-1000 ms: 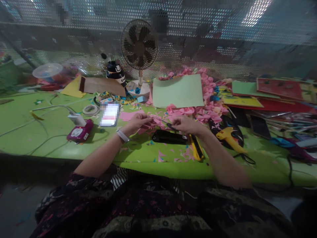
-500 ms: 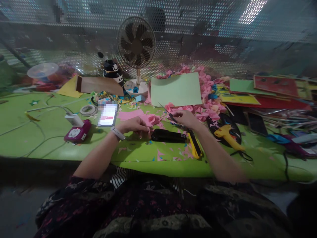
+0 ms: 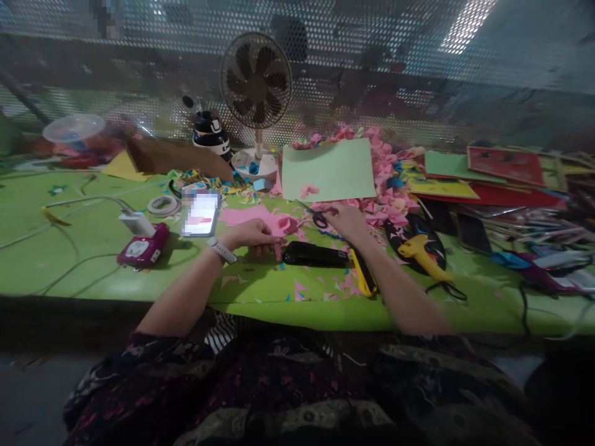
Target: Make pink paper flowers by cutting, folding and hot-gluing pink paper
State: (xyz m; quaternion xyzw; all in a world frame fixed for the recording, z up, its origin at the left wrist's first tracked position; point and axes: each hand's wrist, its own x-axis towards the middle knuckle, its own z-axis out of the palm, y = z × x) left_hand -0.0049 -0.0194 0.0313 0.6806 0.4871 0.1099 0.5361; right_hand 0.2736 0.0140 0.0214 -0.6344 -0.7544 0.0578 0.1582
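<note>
My left hand rests on the green table, fingers curled over a small folded pink paper piece. My right hand is closed on small black scissors, tips pointing left and away, over the pile of pink paper flowers. A pale green sheet with a pink scrap on it lies just behind. A black stapler-like tool and a yellow utility knife lie between my forearms.
A phone, tape roll, magenta device with charger and a small fan are to the left and behind. A yellow glue gun and coloured card sheets crowd the right. Paper scraps litter the front edge.
My right hand has moved away from my left, carrying the scissors back towards the flower pile. My left hand has lowered the pink piece to the table.
</note>
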